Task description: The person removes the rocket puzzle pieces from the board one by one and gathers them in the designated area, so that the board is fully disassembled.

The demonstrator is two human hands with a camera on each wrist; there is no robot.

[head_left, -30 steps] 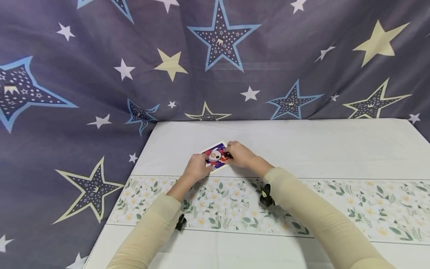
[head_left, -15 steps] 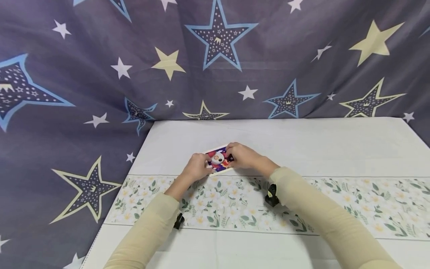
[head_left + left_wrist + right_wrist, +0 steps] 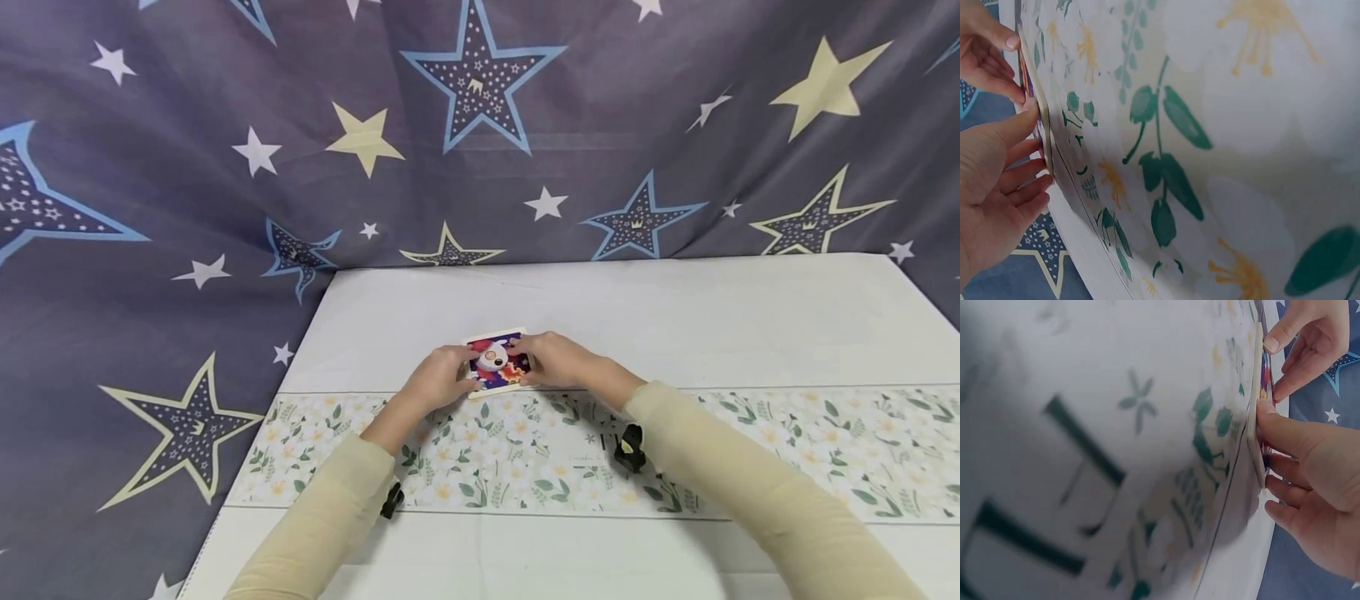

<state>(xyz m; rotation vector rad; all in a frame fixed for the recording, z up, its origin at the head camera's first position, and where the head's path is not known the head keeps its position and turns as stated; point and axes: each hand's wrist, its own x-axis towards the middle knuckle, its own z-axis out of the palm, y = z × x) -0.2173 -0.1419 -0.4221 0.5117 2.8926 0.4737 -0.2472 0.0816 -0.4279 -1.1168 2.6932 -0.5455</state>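
Note:
A small square picture board (image 3: 493,367), cream-rimmed with a purple, red and white cartoon figure, lies flat or nearly flat on the tablecloth, almost square to me. My left hand (image 3: 441,377) holds its left side, fingertips over the picture and thumb at the near edge. On the opposite side, my right hand (image 3: 558,360) grips it in the same way. The left wrist view shows the board's pale edge (image 3: 1044,125) between thumb and fingers of the left hand (image 3: 997,181). In the right wrist view, the thumb of the right hand (image 3: 1319,465) presses the near edge.
The white tablecloth (image 3: 675,317) carries a band of printed flowers (image 3: 517,467) across the middle. A dark star-patterned curtain (image 3: 600,100) hangs behind and to the left. Small black devices are worn at the left wrist (image 3: 392,500) and right wrist (image 3: 630,450).
The picture board has turned clockwise from a slant to almost straight, shifting slightly right and nearer. Both hands have kept hold, the right hand moving right and nearer with it.

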